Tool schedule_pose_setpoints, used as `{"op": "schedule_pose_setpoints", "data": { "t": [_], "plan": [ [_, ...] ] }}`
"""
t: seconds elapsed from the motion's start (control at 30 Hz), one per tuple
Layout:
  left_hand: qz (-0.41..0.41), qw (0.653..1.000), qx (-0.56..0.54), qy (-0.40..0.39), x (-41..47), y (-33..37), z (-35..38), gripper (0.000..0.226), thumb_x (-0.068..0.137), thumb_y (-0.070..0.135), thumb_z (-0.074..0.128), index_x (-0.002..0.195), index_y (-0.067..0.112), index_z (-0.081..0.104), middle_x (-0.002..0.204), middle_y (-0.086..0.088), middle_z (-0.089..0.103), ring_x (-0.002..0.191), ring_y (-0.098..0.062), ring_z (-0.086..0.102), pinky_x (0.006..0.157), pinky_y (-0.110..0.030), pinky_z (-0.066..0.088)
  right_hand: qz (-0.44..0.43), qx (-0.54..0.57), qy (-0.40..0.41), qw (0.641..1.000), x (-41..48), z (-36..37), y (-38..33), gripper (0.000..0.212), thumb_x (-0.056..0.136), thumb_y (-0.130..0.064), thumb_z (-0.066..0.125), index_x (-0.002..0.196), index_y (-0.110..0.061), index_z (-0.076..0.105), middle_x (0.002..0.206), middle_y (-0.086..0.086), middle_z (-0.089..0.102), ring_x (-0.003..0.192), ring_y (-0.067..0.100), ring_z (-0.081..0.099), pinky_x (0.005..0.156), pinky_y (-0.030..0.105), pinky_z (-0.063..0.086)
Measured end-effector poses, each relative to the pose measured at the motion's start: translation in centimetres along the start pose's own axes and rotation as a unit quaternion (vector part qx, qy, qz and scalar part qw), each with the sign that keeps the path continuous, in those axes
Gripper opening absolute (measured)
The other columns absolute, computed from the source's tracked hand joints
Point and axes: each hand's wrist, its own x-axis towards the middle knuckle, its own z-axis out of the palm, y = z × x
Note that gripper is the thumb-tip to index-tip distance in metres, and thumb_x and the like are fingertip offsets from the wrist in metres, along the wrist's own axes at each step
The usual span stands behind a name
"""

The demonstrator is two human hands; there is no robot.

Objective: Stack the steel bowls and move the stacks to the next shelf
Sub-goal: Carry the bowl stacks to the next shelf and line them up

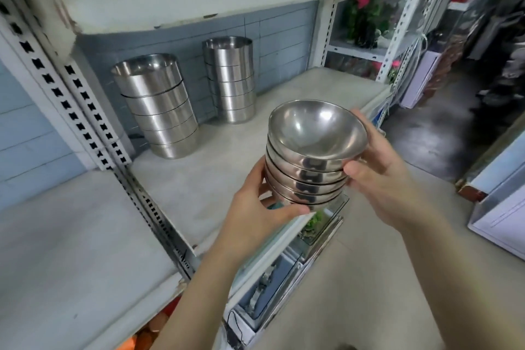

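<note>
Nearest, left hand (pixel 252 207) and right hand (pixel 383 179): both grip the held stack (pixel 309 162) of steel bowls, the left cupping its base, the right pinching the upper rims, with the stack tilted in the air over the front edge of the shelf (pixel 213 179). Item: about six shallow, mirror-bright bowls, nested, the top one empty; leaning back stack (pixel 159 108) and upright back stack (pixel 230 79) stand at the rear. Step judged: carrying; next calls for levelling the stack and setting it down steadily, perhaps on the adjoining bay (pixel 71 236).
</note>
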Motion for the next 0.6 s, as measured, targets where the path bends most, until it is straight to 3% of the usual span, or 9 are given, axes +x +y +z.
{"op": "schedule_pose_setpoints", "data": {
  "t": [0.1,0.23,0.4,0.53,0.6],
  "plan": [
    [-0.005,1.0,-0.005,0.015,3.7,-0.2,2.6,0.098,0.055,0.042,0.091,0.141,0.035,0.043,0.124,0.018,0.063,0.11,0.001,0.063,0.097,-0.03,0.054,0.002,0.003,-0.02,1.0,3.3,-3.6,0.9,0.106,0.063,-0.043,0.091,0.152,-0.031,0.036,0.145,-0.001,0.054,0.13,0.021,0.056,0.1,0.038,0.051],
    [-0.013,0.998,-0.013,0.062,8.7,-0.4,6.8,0.102,0.049,0.048,0.09,0.14,0.033,0.045,0.125,0.014,0.065,0.112,-0.001,0.063,0.1,-0.032,0.053,0.0,0.005,-0.073,0.997,8.7,-8.9,1.7,0.093,0.075,-0.02,0.084,0.153,-0.027,0.033,0.146,-0.002,0.054,0.129,0.019,0.057,0.098,0.035,0.054],
    [-0.016,0.993,-0.011,0.114,14.5,-0.2,11.5,0.096,0.057,0.038,0.093,0.14,0.03,0.046,0.125,0.014,0.066,0.114,-0.002,0.063,0.101,-0.03,0.051,0.035,0.017,-0.119,0.992,15.7,-14.7,2.5,0.106,0.054,-0.04,0.094,0.147,-0.04,0.043,0.144,-0.007,0.057,0.128,0.015,0.058,0.099,0.037,0.053],
    [-0.018,0.986,-0.006,0.167,19.2,-0.1,13.1,0.099,0.053,0.038,0.094,0.139,0.025,0.046,0.121,0.012,0.067,0.11,0.0,0.063,0.099,-0.024,0.052,0.034,0.028,-0.162,0.986,21.5,-17.2,3.1,0.097,0.064,-0.019,0.083,0.149,-0.036,0.04,0.147,-0.004,0.053,0.13,0.017,0.056,0.105,0.044,0.05],
    [-0.026,0.981,0.001,0.19,21.1,-0.6,13.1,0.097,0.056,0.031,0.095,0.139,0.026,0.045,0.121,0.012,0.066,0.11,-0.001,0.063,0.098,-0.023,0.052,0.039,0.024,-0.182,0.982,24.1,-17.4,3.8,0.099,0.065,-0.022,0.086,0.151,-0.036,0.037,0.149,-0.005,0.05,0.131,0.014,0.055,0.106,0.044,0.048]
  ]
}}
